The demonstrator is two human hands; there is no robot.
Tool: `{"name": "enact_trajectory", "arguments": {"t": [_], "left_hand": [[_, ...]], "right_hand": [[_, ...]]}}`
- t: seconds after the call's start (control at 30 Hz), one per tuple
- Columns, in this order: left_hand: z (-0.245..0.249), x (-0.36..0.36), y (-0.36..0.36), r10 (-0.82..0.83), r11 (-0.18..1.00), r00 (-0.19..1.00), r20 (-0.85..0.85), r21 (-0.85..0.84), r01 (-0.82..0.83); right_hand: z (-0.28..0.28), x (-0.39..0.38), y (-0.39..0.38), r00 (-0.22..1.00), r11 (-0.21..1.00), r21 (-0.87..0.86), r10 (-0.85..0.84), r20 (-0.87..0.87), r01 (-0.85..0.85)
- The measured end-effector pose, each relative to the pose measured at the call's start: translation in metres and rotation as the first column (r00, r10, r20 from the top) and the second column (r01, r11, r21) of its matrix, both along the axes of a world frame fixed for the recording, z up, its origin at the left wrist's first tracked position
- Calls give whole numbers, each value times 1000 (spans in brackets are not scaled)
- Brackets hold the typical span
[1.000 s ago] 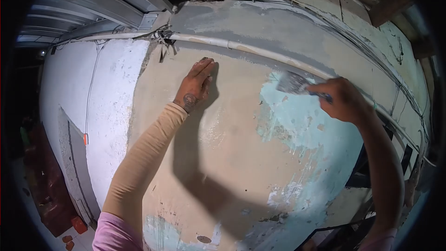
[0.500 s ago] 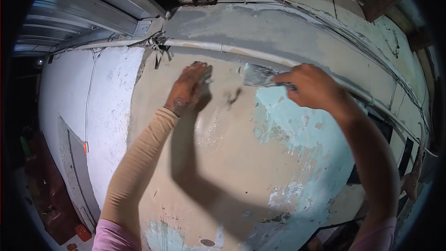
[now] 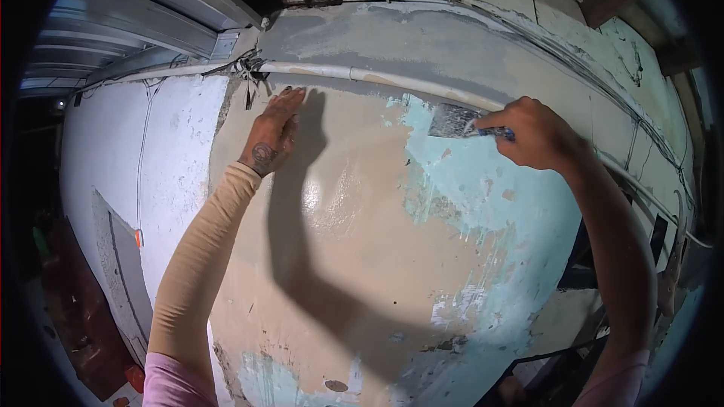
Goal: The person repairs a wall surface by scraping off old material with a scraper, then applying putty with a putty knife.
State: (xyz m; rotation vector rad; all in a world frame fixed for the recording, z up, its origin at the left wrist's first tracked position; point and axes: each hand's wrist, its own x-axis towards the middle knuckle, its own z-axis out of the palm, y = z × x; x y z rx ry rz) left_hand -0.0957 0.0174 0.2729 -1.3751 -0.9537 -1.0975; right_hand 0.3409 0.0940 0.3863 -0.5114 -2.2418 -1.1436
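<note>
My right hand (image 3: 534, 134) grips the handle of a putty knife (image 3: 454, 120), its broad metal blade lying against the wall (image 3: 343, 256) just below a white pipe. The blade is grey and smeared, with a bit of blue handle showing at the fingers. Around the blade the wall is turquoise paint (image 3: 460, 173) with ragged edges, while a smooth beige coat covers the part to the left. My left hand (image 3: 273, 132), fingers stretched upward, is at the upper left of the beige area and casts a long shadow on it. Wet shine shows right of my left forearm.
The white pipe (image 3: 422, 87) runs across the upper wall, with dark cables (image 3: 558, 49) above it at right. A tangle of wires (image 3: 247, 68) hangs near the corner. Metal roof sheets (image 3: 143, 7) slope overhead at left, beside a white wall (image 3: 177, 143).
My right hand and the putty knife have moved right along the wall, and turquoise now shows left of the blade. A raised beige smear is gone from view. My left hand has shifted left.
</note>
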Motion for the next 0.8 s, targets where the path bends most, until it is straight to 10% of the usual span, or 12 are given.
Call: {"name": "enact_trajectory", "arguments": {"t": [0.8], "left_hand": [[13, 66, 14, 105, 991, 994, -18, -86, -106]], "right_hand": [[-1, 30, 22, 1000, 1000, 7, -26, -12, 26]]}}
